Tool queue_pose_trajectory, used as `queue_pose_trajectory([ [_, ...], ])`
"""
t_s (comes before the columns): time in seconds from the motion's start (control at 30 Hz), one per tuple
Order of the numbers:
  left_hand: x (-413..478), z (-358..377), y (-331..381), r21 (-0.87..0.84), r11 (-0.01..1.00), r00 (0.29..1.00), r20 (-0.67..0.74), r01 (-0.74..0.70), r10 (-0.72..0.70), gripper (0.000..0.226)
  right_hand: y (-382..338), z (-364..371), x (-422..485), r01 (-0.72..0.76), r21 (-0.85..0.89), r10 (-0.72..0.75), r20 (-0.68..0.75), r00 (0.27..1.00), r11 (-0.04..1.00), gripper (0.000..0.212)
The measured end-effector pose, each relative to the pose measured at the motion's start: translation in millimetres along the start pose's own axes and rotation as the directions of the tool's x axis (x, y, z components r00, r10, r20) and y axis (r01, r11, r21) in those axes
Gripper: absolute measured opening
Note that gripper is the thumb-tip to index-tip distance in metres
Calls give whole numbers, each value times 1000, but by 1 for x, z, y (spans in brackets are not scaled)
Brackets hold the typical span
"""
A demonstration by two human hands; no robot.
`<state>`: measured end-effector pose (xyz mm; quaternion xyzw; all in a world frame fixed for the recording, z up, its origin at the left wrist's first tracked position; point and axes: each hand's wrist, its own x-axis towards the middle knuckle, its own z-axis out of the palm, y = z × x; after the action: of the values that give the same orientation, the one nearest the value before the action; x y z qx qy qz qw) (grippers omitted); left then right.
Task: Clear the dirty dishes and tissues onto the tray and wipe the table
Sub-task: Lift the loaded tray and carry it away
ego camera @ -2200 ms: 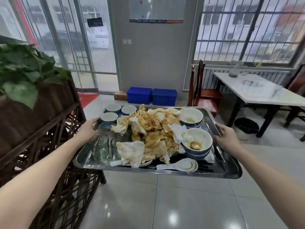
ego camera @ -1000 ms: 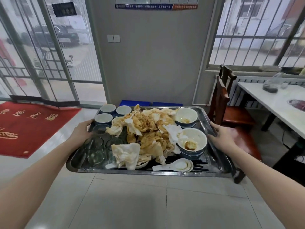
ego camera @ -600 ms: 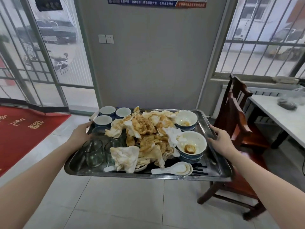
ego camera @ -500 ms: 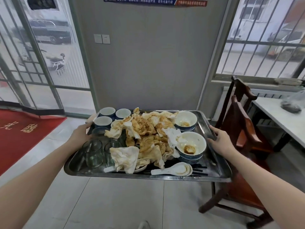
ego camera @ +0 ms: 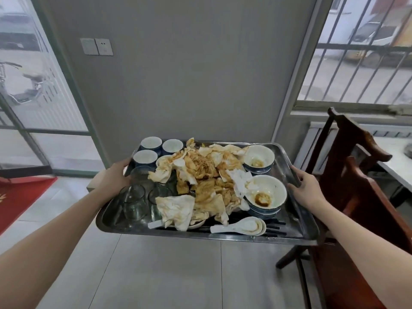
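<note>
In the head view, we see a metal tray held in the air in the middle of the frame, above a grey tiled floor. Its long axis runs side to side across the picture, with the short ends out toward the hands and the near long edge sloping a little lower at the right.

The left hand grips the left short end with its fingers curled under the rim. The right hand grips the right short end, thumb on top of the rim and fingers wrapped beneath it.

A heap of stained tissues fills the middle of the tray. Right of it stand two dirty bowls, the near one (it sits on a stack) and the far one. Three small cups crowd the far left corner, and clear glasses stand upright in the near left part. A white spoon lies along the near edge with its handle pointing left, resting over dark chopsticks.

Wooden chairs stand at the right of the frame, a white table beyond them. A red mat lies at the left edge, and wall switches sit at the upper left.
</note>
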<state>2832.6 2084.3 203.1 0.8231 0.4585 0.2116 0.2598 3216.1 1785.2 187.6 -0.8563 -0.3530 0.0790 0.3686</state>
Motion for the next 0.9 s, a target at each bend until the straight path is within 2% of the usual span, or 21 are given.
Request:
queue_pose_trajectory([
  [0.27,143,56,8,-24,1000,999,47,-12,13,50,25,31,142,-54,20,54,-2,999,998,61],
  [0.67,350,139,27,-27,991,990,54,133,-132,38,54,70,363,-74,-36,76,41,996,997,62],
  [0.73,376,154,26,-24,992,991,63,121,-119,37,59,81,390,-73,-37,75,44,996,997,62],
  [0.9,435,195,17,-53,992,991,76,111,-107,47,81,115,442,-133,-46,135,55,989,990,62],
])
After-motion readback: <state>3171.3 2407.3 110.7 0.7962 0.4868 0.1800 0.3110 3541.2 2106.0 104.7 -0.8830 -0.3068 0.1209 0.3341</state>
